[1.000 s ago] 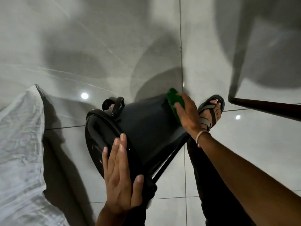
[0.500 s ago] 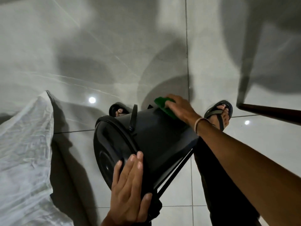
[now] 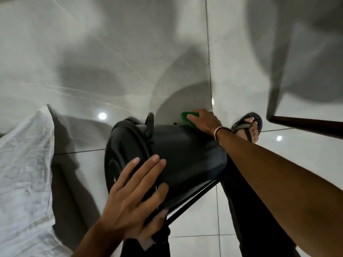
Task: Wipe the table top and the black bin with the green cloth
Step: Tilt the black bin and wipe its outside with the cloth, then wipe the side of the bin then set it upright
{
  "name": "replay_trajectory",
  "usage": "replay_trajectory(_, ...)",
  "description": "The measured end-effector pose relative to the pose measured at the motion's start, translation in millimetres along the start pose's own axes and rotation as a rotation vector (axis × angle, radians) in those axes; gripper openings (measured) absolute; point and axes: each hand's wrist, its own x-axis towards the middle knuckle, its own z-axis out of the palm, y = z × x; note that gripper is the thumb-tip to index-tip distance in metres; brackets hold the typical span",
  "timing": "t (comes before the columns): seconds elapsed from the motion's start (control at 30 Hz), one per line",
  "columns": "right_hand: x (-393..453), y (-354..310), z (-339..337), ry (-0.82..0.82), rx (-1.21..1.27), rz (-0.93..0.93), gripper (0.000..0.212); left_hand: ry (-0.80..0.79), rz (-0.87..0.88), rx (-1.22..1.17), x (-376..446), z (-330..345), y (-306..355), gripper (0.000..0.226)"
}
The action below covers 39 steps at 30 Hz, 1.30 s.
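**Black bin tipped on its side, cloth pressed to its far end**

Much of the scene is cut off or obscured. The bin's far end drops out of sight behind its own curved wall, so what lies past the cloth cannot be made out. Only a strip of the green cloth shows; the rest is covered by the right hand. The dark table edge enters from the right border and most of the table lies out of frame. A white fabric fills the lower left and runs off the edge. The left foot is hidden behind the bin; the right foot in its sandal is partly covered by the right forearm. The tiled floor is smeared with blur and shadow.

The black bin lies tilted on its side between the legs, its round end facing left, a loop handle standing up on top. The left hand rests flat on the near rim and wall, fingers extended and slightly spread, thumb out to the right, pressing rather than gripping.

The right hand lies over the cloth on the bin's upper far wall, fingers together and curled down on it, the cloth sticking out just beyond the fingertips toward the left
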Motion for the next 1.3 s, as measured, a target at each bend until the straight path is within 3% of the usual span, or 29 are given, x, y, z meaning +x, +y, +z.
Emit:
replay_trajectory(0.13,-40,7,3,0.117,0.19,-0.039,0.052,-0.003,0.018,-0.048,14,5,1,0.034)
replay_trajectory(0.3,-179,13,44,0.143,0.319,-0.643,0.045,0.092,-0.198,-0.084,21,13,26,0.036)
replay_trajectory(0.37,-178,39,49,0.18,0.293,-0.717,0.044,0.096,-0.219,-0.082,28,14,30,0.036)
replay_trajectory(0.43,-146,65,44,0.288,0.281,-0.628,0.045,0.095,-0.242,-0.063,32,14,31,0.036)
replay_trajectory(0.5,-110,77,30,0.389,0.373,-0.351,0.04,0.111,-0.289,0.0,39,12,28,0.041)
replay_trajectory(0.6,-64,80,0,0.412,0.599,0.008,0.034,0.104,-0.305,0.055,63,14,20,0.051)
replay_trajectory(0.7,-58,52,-43,0.464,0.949,0.083,0.041,0.035,-0.349,-0.025,96,10,12,0.052)
replay_trajectory(0.83,-98,-10,-107,0.216,1.529,-0.131,0.061,0.002,-0.553,-0.016,149,-6,-2,0.052)
replay_trajectory(0.93,-136,-49,-147,-0.005,1.707,-0.377,0.048,-0.04,-0.769,0.007,216,-28,-17,0.061)
replay_trajectory(1.03,-160,-78,-175,-0.139,1.785,-0.498,0.052,-0.038,-0.892,-0.025,285,-48,-38,0.064)
replay_trajectory(1.17,-180,-103,-193,-0.258,1.867,-0.616,0.052,-0.045,-0.861,0.017,334,-41,-67,0.063)
replay_trajectory(1.3,-201,-113,-211,-0.329,1.967,-0.605,0.045,0.04,-0.81,0.004,340,-46,-73,0.054)
